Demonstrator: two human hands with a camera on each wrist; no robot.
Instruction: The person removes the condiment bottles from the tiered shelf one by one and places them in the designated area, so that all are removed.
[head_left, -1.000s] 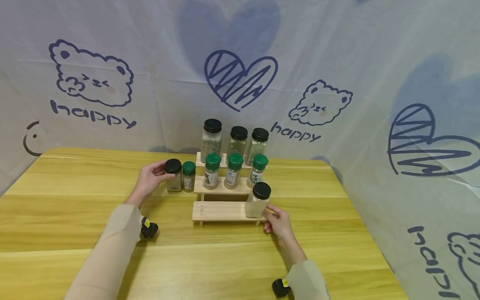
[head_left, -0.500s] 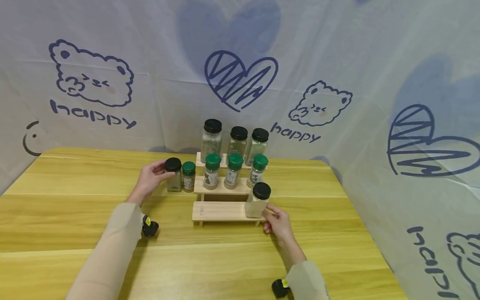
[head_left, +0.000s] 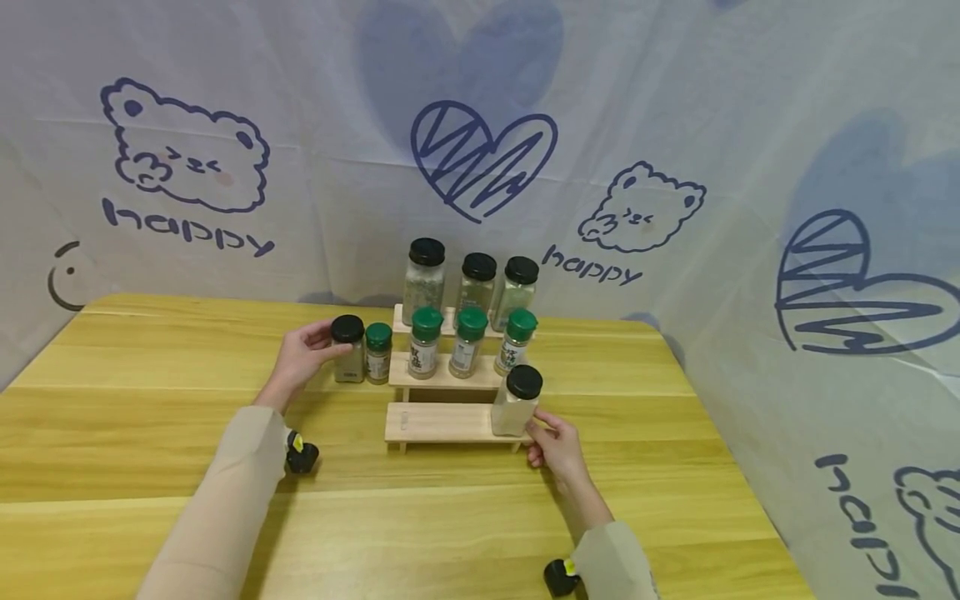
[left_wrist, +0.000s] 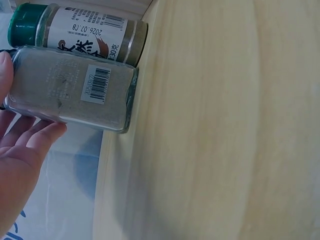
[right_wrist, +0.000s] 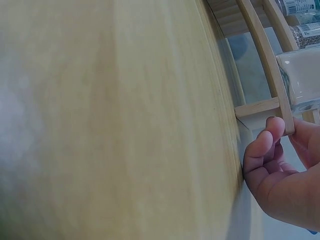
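My left hand point(head_left: 298, 360) holds a black-lidded spice jar point(head_left: 348, 367) near its top, thumb on one side and fingers on the other. The jar stands on the table beside a smaller green-lidded spice jar point(head_left: 377, 365), left of a three-tier wooden spice rack point(head_left: 442, 423). In the left wrist view, the held glass jar point(left_wrist: 55, 85) shows greyish powder and a barcode label. With thumb above and fingers below, my right hand point(head_left: 558, 452) pinches the right end of the rack's lowest shelf. Next to it, a black-lidded jar of white contents point(head_left: 514, 413) stands on that shelf.
Three green-lidded jars point(head_left: 465, 354) line the middle shelf. Three taller black-lidded jars point(head_left: 423, 290) occupy the top shelf. A printed cloth point(head_left: 322, 150) hangs behind and to the right of the wooden table point(head_left: 420, 525).
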